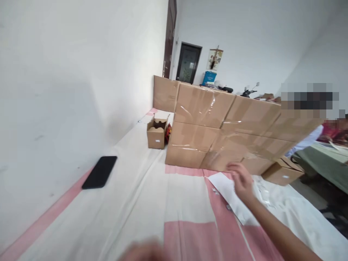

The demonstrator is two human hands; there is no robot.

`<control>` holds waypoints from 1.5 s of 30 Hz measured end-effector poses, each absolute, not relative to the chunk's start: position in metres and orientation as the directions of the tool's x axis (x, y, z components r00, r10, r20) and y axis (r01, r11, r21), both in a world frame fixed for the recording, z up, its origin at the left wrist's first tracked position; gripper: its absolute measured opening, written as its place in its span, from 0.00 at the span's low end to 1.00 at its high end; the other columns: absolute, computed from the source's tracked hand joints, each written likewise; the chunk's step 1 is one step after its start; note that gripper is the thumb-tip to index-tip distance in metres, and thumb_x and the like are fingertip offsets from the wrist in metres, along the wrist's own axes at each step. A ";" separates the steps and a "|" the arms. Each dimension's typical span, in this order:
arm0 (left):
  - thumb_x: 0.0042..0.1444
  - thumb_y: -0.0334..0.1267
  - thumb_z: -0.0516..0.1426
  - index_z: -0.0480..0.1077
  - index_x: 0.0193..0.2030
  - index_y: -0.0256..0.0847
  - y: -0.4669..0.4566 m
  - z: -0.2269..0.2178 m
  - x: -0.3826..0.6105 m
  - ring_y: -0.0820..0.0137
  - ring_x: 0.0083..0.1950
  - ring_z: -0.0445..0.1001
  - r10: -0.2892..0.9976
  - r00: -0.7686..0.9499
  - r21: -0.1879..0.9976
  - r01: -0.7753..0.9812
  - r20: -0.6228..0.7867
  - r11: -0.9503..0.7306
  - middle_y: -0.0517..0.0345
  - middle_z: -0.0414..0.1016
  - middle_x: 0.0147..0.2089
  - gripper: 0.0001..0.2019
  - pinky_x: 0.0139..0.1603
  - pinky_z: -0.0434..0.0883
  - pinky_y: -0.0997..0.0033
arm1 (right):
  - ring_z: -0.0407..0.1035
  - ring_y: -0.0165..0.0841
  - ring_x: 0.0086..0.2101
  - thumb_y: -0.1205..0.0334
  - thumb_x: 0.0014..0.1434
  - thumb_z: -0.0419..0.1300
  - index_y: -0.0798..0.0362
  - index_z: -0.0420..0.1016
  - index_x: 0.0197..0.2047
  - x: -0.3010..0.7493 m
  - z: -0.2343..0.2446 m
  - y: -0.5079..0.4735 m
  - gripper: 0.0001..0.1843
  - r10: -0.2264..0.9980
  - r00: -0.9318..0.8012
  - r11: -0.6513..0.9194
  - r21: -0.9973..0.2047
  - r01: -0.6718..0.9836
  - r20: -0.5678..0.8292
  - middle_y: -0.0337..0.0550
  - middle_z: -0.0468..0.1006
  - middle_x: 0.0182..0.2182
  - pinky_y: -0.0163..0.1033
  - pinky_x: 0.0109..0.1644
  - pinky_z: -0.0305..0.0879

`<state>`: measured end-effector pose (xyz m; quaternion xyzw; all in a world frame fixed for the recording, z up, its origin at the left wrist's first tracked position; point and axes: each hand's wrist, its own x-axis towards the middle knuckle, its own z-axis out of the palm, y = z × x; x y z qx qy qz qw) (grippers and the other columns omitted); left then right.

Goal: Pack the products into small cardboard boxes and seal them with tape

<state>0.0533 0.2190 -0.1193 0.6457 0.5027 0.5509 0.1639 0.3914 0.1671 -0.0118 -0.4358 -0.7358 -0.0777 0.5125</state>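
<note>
One box stack (pixel 201 108) is standing far, two small cartons (pixel 156 140) flanking it. One white paper (pixel 223 185) is lying right, your right hand (pixel 241 179) part-hiding it, fingers half-bent, grip unclear. Your left hand (pixel 144 252) is showing blurred, cut off near; can't tell its state.

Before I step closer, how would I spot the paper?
Start at the stacked boxes. On the cloth before them, by the right hand, lies the paper. Its long, plain white shape sets it apart from the small grey bits beside it.
</note>
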 end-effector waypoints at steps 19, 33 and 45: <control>0.45 0.48 0.68 0.47 0.74 0.41 0.413 -0.062 0.013 0.46 0.58 0.70 0.746 -0.449 0.627 0.777 0.492 0.054 0.36 0.62 0.64 0.52 0.57 0.69 0.48 | 0.64 0.32 0.27 0.53 0.59 0.54 0.52 0.67 0.23 0.104 -0.121 0.305 0.16 0.969 -0.118 0.227 -0.970 0.082 0.217 0.38 0.70 0.21 0.37 0.33 0.59; 0.43 0.44 0.68 0.51 0.69 0.34 0.310 -0.109 -0.036 0.42 0.68 0.59 0.582 -0.551 0.704 0.708 0.599 -0.054 0.31 0.55 0.66 0.49 0.65 0.62 0.43 | 0.67 0.34 0.33 0.53 0.59 0.52 0.52 0.71 0.33 0.105 -0.114 0.306 0.12 0.977 -0.075 0.211 -0.883 0.419 0.198 0.41 0.74 0.30 0.39 0.42 0.65; 0.47 0.47 0.67 0.50 0.70 0.36 0.310 -0.110 -0.044 0.44 0.70 0.56 0.561 -0.609 0.764 0.641 0.561 -0.068 0.32 0.53 0.67 0.48 0.68 0.59 0.42 | 0.57 0.59 0.63 0.56 0.61 0.59 0.51 0.63 0.65 0.056 -0.062 0.445 0.30 0.910 0.296 -0.056 -0.620 0.783 0.291 0.71 0.58 0.65 0.77 0.60 0.44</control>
